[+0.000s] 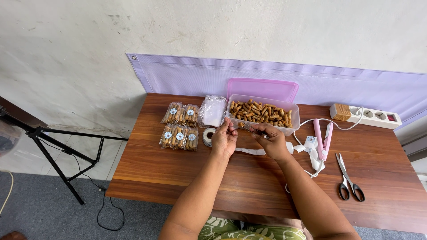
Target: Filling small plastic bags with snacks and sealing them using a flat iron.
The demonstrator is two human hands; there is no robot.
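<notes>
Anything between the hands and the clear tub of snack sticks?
Nothing visible. Both the left hand and right hand are right at the near wall of the clear tub, holding a small clear bag between them. The tape roll sits off to the left.

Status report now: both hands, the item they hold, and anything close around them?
Left hand and right hand: both in pinch grip on small clear plastic packet. Clear plastic tub of brown rolled snacks just behind. White tape roll beside left hand.
</notes>
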